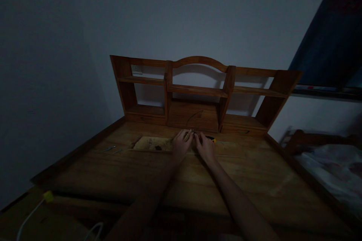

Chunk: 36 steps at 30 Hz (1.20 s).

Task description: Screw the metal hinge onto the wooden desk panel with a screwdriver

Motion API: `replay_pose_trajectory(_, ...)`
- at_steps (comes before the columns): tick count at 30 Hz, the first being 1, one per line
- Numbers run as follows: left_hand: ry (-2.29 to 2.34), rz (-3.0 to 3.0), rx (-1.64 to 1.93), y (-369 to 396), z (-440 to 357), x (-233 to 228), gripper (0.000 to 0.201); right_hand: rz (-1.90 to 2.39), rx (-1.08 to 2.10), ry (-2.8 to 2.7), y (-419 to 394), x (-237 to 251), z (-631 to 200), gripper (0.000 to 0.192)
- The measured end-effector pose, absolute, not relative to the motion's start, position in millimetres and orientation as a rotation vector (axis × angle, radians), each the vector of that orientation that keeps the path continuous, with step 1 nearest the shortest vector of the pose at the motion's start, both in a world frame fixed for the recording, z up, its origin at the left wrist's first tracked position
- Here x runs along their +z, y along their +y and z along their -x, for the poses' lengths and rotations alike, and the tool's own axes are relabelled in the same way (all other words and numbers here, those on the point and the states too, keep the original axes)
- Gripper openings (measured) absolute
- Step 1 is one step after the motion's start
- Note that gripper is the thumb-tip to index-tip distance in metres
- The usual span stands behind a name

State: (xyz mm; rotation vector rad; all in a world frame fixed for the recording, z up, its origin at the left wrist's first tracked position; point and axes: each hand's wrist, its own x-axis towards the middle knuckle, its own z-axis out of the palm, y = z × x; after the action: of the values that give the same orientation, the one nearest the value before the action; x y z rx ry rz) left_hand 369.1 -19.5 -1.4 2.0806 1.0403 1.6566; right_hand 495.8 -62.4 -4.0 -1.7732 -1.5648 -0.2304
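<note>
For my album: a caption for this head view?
Both hands, left hand and right hand, meet over a small tool on a wooden desk.

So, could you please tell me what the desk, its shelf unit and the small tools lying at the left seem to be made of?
The desk looks like solid wood with a warm, lightly glossy varnish; grain lines and plank seams show. The shelf unit matches it in the same reddish-brown timber. The small tools appear metallic, giving thin pale glints, though the dim light leaves that uncertain.
</note>
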Motion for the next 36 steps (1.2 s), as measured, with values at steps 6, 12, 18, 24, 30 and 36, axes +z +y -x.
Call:
replay_pose_trajectory(6,1.046,-2.071,1.669,-20.3,-368.9,-1.0,0.007,1.703,-0.189,-1.538,-63.3,-1.8,-495.4,0.031)
replay_pose_trajectory(12,1.024,-2.060,1.685,-21.6,-368.3,0.5,0.007,1.697,-0.204,-1.571,-64.0,-2.1,-495.9,0.038)
replay_pose_trajectory(18,1.049,-2.074,1.678,-20.0,-368.6,-0.7,0.007,1.670,-0.181,-1.581,-64.8,-1.4,-494.9,0.028)
replay_pose_trajectory(24,1.005,-2.080,1.688,-19.7,-368.9,-1.1,0.006,1.720,-0.183,-1.601,-62.7,-3.3,-495.2,0.034)
replay_pose_trajectory(30,1.023,-2.076,1.675,-18.8,-369.2,-2.7,0.006,1.705,-0.179,-1.613,-64.7,-1.3,-494.5,0.028)
replay_pose_trajectory(36,1.024,-2.057,1.690,-17.9,-369.7,-2.9,0.007,1.732,-0.193,-1.595,-65.9,0.2,-494.0,0.035)
